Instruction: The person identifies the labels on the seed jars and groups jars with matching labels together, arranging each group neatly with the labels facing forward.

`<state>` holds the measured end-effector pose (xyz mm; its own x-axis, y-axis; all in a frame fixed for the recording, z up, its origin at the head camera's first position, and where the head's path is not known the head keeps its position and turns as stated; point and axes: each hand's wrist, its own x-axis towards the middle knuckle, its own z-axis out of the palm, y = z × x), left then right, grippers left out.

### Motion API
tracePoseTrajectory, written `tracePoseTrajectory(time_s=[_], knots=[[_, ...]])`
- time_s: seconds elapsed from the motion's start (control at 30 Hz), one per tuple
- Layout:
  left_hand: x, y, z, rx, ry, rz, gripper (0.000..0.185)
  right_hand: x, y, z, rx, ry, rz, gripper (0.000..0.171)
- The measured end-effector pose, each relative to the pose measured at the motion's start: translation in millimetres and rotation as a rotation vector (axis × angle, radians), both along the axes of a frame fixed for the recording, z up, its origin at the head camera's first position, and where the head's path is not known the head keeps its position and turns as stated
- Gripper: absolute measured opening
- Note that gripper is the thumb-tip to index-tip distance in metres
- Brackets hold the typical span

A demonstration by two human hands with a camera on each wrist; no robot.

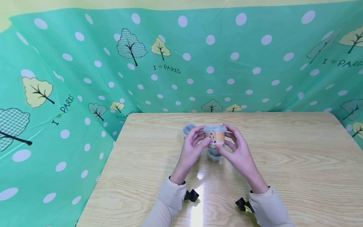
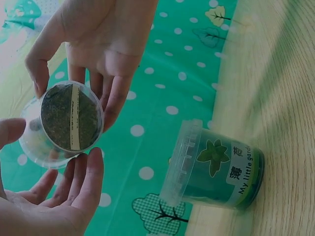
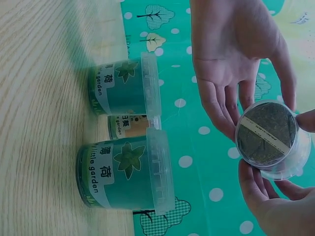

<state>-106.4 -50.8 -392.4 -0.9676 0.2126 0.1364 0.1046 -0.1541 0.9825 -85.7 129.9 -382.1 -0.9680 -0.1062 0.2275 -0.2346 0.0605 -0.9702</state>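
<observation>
A clear lidded cup (image 1: 215, 135) with an orange label is held above the wooden table (image 1: 283, 164), pinched between the left hand (image 1: 193, 148) and the right hand (image 1: 236, 149), fingertips curled against its sides. A green-labelled cup (image 3: 125, 174) stands just beneath, others (image 3: 125, 91) behind. A spotted green cloth (image 1: 71, 78) surrounds the table.

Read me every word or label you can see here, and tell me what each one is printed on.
"I PARIS", with a heart between the words: green dotted cloth backdrop.
"My little garden": label of the green lidded plastic cup standing on the wooden table.
"little garden": same kind of cup, right wrist view.
Orange-labelled clear cup held by left hand and right hand: characters too small to read.
Strip on its underside: blurred.
</observation>
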Motion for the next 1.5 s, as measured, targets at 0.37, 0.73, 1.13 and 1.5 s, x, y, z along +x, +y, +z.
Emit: tracePoseTrajectory(time_s=[0.37, 0.73, 1.13, 1.5], knots=[[-0.1, 0.2, 0.1, 0.027, -0.043, -0.023, 0.053, 0.1, 0.3, -0.4, -0.013, 0.013, 0.017, 0.071], [-0.6, -0.3, -0.7, 0.023, -0.02, 0.034, 0.053, 0.8, 2.0, 2.1, 0.011, 0.005, -0.001, 0.064], [-1.3, -0.6, -1.5, 0.017, -0.015, 0.043, 0.053, -5.5, 4.3, -2.5, 0.04, -0.004, -0.022, 0.051], [-0.9, -2.1, -0.2, -0.006, -0.01, 0.038, 0.049, -6.2, 3.6, 0.5, 0.03, -0.001, -0.019, 0.05]])
